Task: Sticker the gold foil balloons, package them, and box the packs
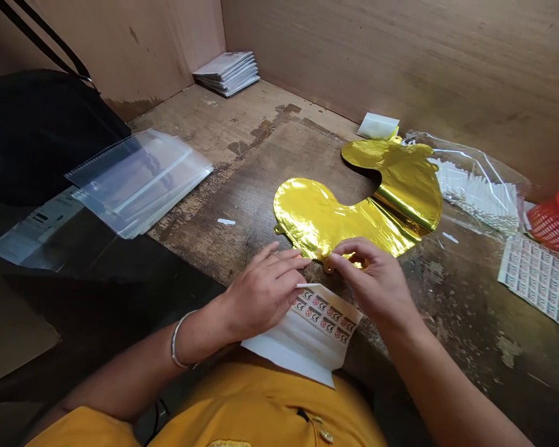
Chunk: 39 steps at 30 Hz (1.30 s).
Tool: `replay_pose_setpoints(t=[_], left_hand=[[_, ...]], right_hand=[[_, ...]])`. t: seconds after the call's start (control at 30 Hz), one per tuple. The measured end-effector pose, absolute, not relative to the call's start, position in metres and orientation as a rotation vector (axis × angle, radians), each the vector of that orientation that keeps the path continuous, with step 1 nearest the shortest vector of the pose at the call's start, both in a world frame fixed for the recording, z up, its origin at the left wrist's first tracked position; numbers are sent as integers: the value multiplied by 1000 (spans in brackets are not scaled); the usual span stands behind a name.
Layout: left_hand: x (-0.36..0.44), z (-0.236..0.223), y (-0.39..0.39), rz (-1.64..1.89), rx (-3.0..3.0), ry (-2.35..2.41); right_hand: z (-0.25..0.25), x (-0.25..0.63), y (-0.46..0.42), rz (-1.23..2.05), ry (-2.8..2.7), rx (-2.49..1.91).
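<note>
Mustard-yellow shirt fabric (261,410) is filling the bottom of the head view, and a white paper sheet printed with rows of small CE labels (302,351) is lying between it and the curved, shiny gold foil balloon (323,214). That balloon is lying flat on the worn brown wooden tabletop (302,146), just beyond both hands. Its near limb is running left to right across their front, then bending round on the right to a second, far lobe; a crease is crossing the bend.

The right hand (376,279) is sitting at the balloon's near edge, its grip pointing leftward at a small edge tab. Thumb and forefinger are closing to a narrow pinch; whether the tab is lying between them, I cannot tell. The left hand (263,288) is resting left of that tab, palm down, fingers extending toward the balloon's near edge. Its thumb is mostly hiding, so I cannot tell whether it is gripping the sheet. Of the two, the right hand is lying nearer the tab.
</note>
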<state>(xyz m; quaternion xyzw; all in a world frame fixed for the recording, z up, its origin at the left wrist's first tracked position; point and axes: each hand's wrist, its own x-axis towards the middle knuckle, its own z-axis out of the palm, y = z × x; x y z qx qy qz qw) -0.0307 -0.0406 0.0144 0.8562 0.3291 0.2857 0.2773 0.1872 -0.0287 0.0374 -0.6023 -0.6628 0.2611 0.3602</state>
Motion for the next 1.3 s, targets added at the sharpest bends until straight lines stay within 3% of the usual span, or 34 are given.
replay_pose_setpoints(t=[0.2, 1.3], left_hand=[[-37, -8, -31, 559, 2558, 828], [-37, -12, -31, 626, 2551, 840]], right_hand=[[15, 176, -8, 702, -1770, -1633], [14, 174, 0, 686, -1976, -1584]])
